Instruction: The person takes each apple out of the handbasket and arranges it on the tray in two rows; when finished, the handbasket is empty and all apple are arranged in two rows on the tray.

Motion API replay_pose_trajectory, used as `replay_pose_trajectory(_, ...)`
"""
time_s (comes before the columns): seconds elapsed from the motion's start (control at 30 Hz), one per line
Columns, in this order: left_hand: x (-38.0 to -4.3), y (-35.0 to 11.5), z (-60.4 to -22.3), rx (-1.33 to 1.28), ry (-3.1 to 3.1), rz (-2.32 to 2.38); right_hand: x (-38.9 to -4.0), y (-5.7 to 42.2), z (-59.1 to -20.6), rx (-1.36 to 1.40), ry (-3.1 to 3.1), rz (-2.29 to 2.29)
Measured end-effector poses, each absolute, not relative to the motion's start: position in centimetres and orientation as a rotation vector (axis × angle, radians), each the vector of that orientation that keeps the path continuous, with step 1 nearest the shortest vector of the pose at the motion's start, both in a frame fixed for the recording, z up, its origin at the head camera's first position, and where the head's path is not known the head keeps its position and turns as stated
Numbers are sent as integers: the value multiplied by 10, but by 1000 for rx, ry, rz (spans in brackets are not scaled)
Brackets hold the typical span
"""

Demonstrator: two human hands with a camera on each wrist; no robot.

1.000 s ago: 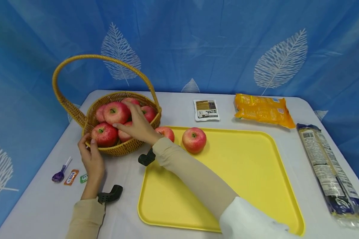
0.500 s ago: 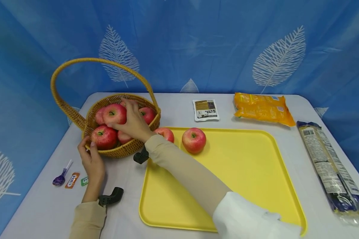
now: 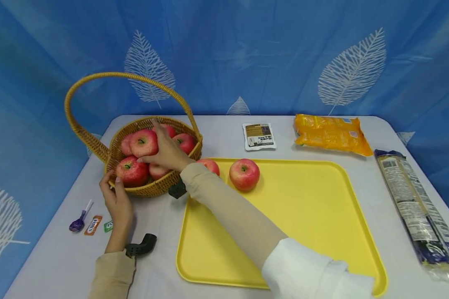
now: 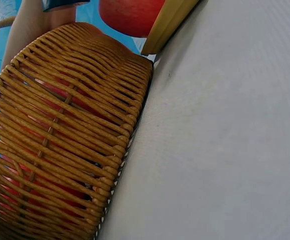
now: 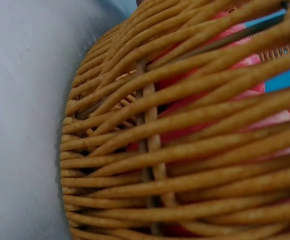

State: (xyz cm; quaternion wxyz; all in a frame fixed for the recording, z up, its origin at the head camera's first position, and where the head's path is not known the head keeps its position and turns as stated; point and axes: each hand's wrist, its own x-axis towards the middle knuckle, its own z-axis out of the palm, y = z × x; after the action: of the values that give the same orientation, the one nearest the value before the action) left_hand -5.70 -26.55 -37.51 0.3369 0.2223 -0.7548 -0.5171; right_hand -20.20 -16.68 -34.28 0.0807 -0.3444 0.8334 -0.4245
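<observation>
A wicker basket [image 3: 155, 190] with a tall arched handle stands at the back left in the head view, filled with several red apples. My left hand [image 3: 117, 205] grips its front left rim. My right hand [image 3: 168, 149] reaches in from the right, thumb below and fingers above the right side of an upper apple [image 3: 144, 142]; its palm side is hidden. Another apple [image 3: 132, 171] lies in front of that one. The left wrist view shows the basket's woven wall [image 4: 60, 130] close up. In the right wrist view the weave [image 5: 184, 165] has red fruit behind it.
A yellow tray [image 3: 303, 216] bears two apples, one [image 3: 244, 175] in plain sight and one [image 3: 210, 165] partly behind my right sleeve. Behind it lie a white-brown sachet [image 3: 259, 136] and an orange packet [image 3: 331, 135]. A long package [image 3: 415, 207] is at right; a lollipop [image 3: 77, 223] and small sweets [image 3: 93, 225] lie left.
My right hand has shifted slightly leftward at the upper apple, its fingers spreading a little farther over it. The left hand stays at the rim. The whole view moves slightly.
</observation>
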Motion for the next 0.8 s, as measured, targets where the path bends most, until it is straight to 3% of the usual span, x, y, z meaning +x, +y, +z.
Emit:
replay_pose_trajectory(0.4,-63,-283,-399,573,-1968,-1306,-201,-167,-346,-1171,2531,-1309)
replay_pose_trajectory(0.8,-62,-282,-398,566,-1981,-1296,-197,-162,-348,-1232,2640,-1247)
